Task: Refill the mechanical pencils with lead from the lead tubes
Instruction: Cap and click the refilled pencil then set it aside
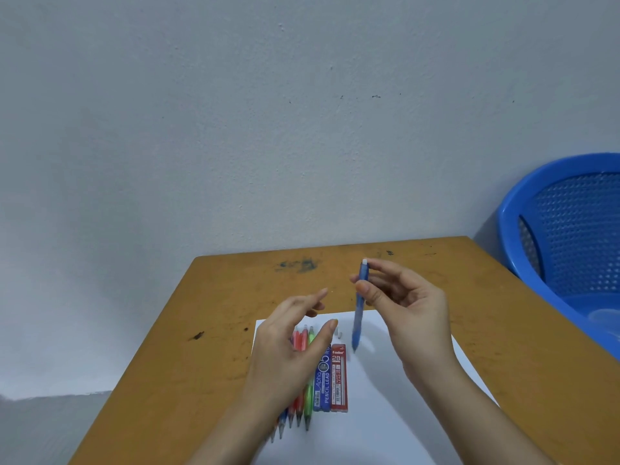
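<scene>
My right hand [407, 308] pinches a blue mechanical pencil [359, 313] near its upper end and holds it upright above the white paper [385, 397], white eraser end up, tip down. My left hand [292, 344] hovers with relaxed fingers and holds nothing, above a row of several coloured pencils, red [299, 340] and green [308, 394] among them, which it partly hides. Beside the row lie a blue lead tube [322, 384] and a red lead tube [339, 377]. Small white bits [339, 333] lie on the paper just beyond the tubes.
The paper lies on an orange-brown wooden table [188, 330] with dark stains, pushed against a grey wall. A blue perforated plastic basket [570, 236] stands off the table's right side.
</scene>
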{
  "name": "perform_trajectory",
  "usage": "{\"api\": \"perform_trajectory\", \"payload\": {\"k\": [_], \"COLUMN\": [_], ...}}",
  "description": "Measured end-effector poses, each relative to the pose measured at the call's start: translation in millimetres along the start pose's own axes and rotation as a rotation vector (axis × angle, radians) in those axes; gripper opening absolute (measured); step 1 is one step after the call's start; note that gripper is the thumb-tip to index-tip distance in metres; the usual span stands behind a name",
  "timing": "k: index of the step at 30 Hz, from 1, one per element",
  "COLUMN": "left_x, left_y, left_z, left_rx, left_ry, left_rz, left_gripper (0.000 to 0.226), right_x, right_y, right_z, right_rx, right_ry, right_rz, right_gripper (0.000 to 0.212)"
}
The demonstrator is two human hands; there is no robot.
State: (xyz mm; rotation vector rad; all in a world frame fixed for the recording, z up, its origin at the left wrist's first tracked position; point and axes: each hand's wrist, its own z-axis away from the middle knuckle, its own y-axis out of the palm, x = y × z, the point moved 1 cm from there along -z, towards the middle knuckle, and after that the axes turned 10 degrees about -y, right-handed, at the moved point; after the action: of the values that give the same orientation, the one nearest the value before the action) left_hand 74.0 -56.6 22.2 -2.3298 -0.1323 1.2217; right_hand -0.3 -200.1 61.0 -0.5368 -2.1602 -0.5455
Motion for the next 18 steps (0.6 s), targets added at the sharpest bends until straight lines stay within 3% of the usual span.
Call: {"api": "perform_trajectory", "payload": {"k": [4,9,14,18], "left_x": [-1.7,-1.5,-3.3,3.1], "left_y": [-0.1,0.4,-0.3,-1.5], "left_z": [1.5,0.9,0.3,-2.8], "left_rx": [-0.036,-0.057,-0.061,-0.086], "left_ry": [-0.014,-0.028,-0.04,-0.045], "left_rz": [0.046,0.082,0.065,0.037], "left_gripper": [0.04,0.021,0.029,0.017], "right_x": [-6.1,-14.1,-19.7,-23.5], "right_y": [3.5,5.5,6.4,2.0], "right_z": [1.3,4.0,3.8,-0.2], "right_rx": [-0.039,-0.023,-0.013,0.017], "right_ry": [0.066,0.163,0.228,0.217], "right_rz": [-0.065,-0.116,-0.167,-0.072], "right_gripper": [0.028,0.024,0.022,0.017]}}
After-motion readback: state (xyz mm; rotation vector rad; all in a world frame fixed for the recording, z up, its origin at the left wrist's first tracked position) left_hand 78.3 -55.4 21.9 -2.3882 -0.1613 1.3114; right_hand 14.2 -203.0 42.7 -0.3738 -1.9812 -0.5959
